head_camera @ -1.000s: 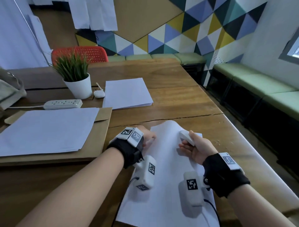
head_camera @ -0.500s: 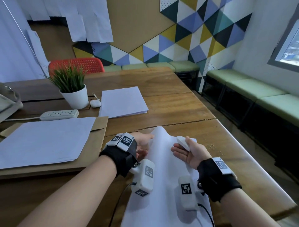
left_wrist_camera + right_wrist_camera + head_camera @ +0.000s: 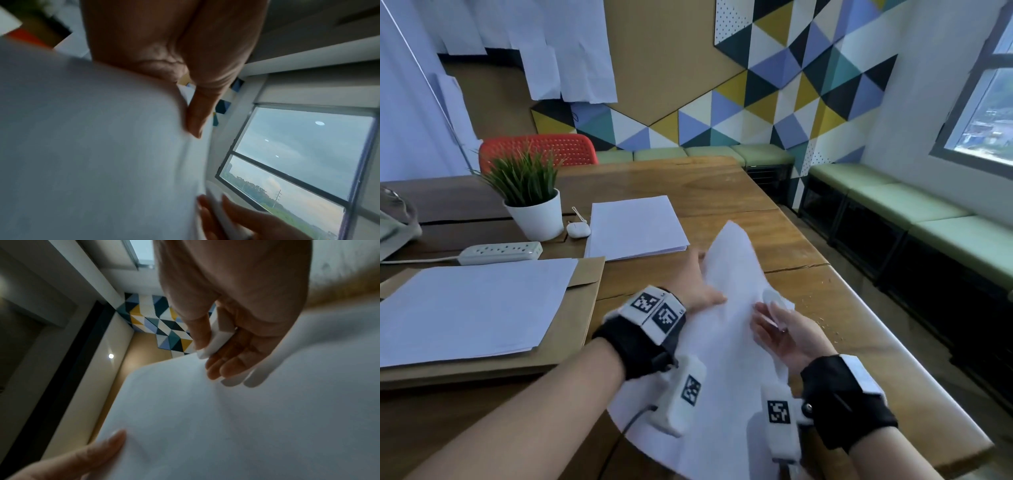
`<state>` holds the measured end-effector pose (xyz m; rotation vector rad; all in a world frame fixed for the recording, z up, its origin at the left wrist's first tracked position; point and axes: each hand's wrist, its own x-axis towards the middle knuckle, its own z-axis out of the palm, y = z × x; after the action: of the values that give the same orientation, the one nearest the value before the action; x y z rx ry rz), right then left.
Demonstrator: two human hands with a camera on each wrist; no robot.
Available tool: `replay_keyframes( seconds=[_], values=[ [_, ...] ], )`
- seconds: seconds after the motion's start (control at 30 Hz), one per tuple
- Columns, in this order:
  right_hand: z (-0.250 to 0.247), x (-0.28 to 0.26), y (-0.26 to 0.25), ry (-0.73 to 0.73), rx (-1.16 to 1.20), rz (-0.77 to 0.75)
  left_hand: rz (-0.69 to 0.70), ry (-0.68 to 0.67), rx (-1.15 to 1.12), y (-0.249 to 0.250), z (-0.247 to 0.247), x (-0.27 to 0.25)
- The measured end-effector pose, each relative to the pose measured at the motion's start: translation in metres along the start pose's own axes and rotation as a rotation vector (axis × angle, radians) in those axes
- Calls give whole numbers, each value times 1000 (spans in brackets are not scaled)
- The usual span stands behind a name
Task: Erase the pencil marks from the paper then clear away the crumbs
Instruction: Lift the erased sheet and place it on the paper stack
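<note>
left hand (image 3: 697,286) gripping, right hand (image 3: 787,334) pinching — palm up

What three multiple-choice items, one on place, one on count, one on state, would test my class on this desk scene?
1. Where does the small white earbud case lie?
A. Beside the white plant pot
B. On the green bench
C. On the brown envelope

2. How many hands touch the lifted white paper sheet?
A. None
B. One
C. Two

3. How is the white block eraser held?
A. Lying loose on the wooden table
B. Pinched in the right hand
C. Gripped by the left hand

Answers: 1 A, the case sits right next to the pot; 2 C, each hand meets one side of the sheet; 3 B, the right thumb presses it against the fingers.
</note>
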<state>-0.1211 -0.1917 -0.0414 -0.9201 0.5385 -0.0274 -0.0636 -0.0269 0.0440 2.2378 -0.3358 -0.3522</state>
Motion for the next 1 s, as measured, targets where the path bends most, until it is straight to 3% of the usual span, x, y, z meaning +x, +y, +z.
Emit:
replay_keyframes(
  seconds=[0.17, 0.3, 0.4, 0.5, 0.6, 0.77, 0.9, 1.0],
  values=[
    [-6, -24, -28, -33, -178, -314, 201, 125, -272, 3, -53, 4],
    [7, -37, -51, -172, -377, -408, 246, 57, -615, 2, -82, 5],
    [26, -44, -60, -182, -511, -517, 336, 55, -685, 4, -94, 4],
    [38, -50, -67, -128, -543, -747, 390, 101, -793, 1, -104, -1],
    [44, -52, -69, -115, -609, -863, 390, 116, -706, -13, -107, -3],
    [40, -41, -50, -44, -984, -732, 208, 170, -386, -50, -89, 0],
    [42, -38, -51, 20, -821, -720, 172, 293, -523, -50, -96, 2],
    [43, -37, -54, 54, -676, -606, 192, 454, -499, -47, -125, -1]
  ],
)
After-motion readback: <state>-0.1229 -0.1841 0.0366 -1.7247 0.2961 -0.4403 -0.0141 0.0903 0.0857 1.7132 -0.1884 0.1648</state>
